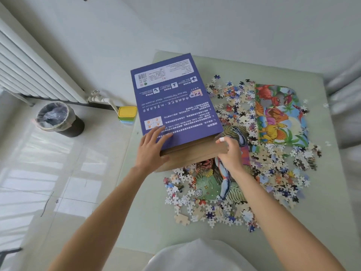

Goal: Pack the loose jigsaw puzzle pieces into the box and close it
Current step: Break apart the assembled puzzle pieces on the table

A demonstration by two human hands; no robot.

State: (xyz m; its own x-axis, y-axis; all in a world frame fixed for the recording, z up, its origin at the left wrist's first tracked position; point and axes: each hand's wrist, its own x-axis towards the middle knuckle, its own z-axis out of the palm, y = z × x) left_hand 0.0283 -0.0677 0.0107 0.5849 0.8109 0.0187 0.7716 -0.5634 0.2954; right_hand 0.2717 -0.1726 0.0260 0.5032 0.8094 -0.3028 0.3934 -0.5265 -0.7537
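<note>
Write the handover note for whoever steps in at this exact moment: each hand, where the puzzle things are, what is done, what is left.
Left hand: flat on the purple box, steadying its near left corner.
Right hand: fingers curled at the box's brown open end.
Loose puzzle pieces: spread over the table, around two printed sheets.
Done: no pieces visibly packed.
Left: gather all the pieces into the box and close it.

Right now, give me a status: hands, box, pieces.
Left hand flat on box. Right hand grips its brown open end. Pieces loose on table, none packed that shows.
</note>
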